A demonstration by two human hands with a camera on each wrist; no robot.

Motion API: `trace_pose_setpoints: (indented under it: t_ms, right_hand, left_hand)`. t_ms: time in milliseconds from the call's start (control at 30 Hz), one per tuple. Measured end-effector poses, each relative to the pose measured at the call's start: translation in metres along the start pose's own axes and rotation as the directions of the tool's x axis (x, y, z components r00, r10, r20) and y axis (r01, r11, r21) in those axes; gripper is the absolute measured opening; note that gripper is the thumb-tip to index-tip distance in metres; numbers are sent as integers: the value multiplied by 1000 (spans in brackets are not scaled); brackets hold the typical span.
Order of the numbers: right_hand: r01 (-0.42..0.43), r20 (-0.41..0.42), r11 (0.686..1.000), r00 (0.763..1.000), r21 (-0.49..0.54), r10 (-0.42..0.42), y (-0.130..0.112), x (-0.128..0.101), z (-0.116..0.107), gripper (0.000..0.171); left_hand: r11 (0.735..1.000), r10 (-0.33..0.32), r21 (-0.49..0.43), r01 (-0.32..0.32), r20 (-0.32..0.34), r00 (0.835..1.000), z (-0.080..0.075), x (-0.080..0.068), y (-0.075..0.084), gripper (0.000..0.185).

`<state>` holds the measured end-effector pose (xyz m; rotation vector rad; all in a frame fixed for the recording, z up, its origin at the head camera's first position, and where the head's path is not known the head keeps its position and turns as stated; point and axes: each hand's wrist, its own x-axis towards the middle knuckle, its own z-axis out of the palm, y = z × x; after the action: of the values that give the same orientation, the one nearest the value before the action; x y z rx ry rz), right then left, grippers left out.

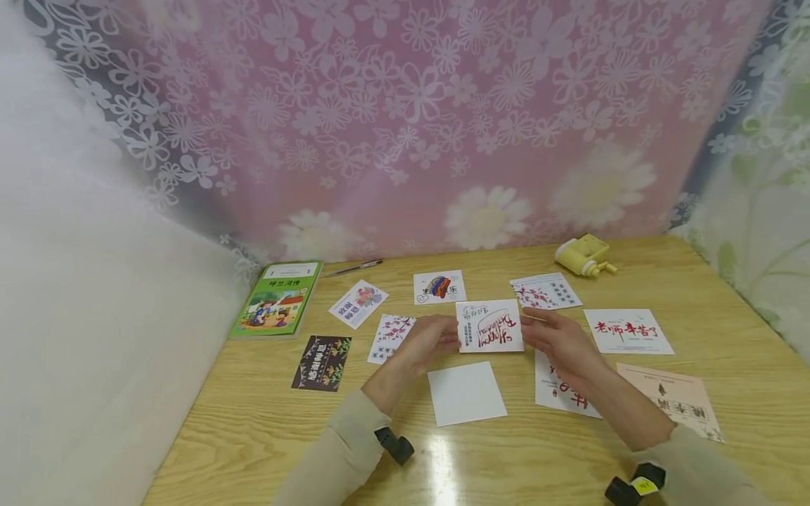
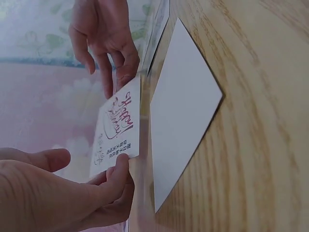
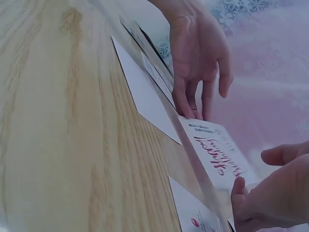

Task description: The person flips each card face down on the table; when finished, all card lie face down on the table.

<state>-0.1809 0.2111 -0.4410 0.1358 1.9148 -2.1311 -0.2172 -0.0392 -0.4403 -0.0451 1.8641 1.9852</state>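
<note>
We've got the birthday card (image 1: pixel 489 325) held up off the desk (image 1: pixel 253 436) between both hands, right at the centre of the spread, its red lettering facing us upside down; the left hand (image 1: pixel 425 342) pinches its left edge, thumb on one face and fingers behind, and the right hand (image 1: pixel 560 342) meets the opposite edge with its fingertips (image 2: pixel 121 79), a narrow grip on each side rather than a full clasp. We judge this thing light and thin, stiff enough to stand between two pinches yet quick to bend or crease if squeezed mid-face, so the edges and corners are the places to take it, and its smooth surface could slip from a loose pinch. Directly below it on the wood lies a blank white card (image 1: pixel 466 393), flat and apart from the held one. Fanning outward we see more printed cards: a flowered one (image 1: pixel 387 339) by the left hand, a black one (image 1: pixel 321 362) further left, a card with red characters (image 1: pixel 628 331) to the right. Farther back sit a green book (image 1: pixel 278 299), a pen (image 1: pixel 354 268) and a small yellow gadget (image 1: pixel 583 255) near the floral curtain (image 1: pixel 405 119)
</note>
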Motion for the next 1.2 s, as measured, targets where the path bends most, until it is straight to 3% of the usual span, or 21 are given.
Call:
trace_pose_setpoints:
  t_ms: [300,600,800,933,1200]
  right_hand:
    - [20,-174,992,984,-123,-41,0,4,17,44]
    - [47,-195,995,979,-92,-64,1,4,17,15]
    - [68,-176,991,980,-112,-88,1,1,14,20]
    - [79,-179,990,979,-117,-100,2,2,15,24]
    - [67,-168,987,981,-147,-92,3,2,13,33]
  left_hand:
    - [1000,30,7,-30,-42,999,2,1,-1,28]
    - [999,41,-11,-42,-69,997,-2,0,-5,29]
    - [991,82,-106,-82,-1,997,-3,2,-8,29]
    - [990,95,-108,-93,13,995,-3,3,-8,28]
    - [995,71,-73,-75,-59,996,-5,2,-7,39]
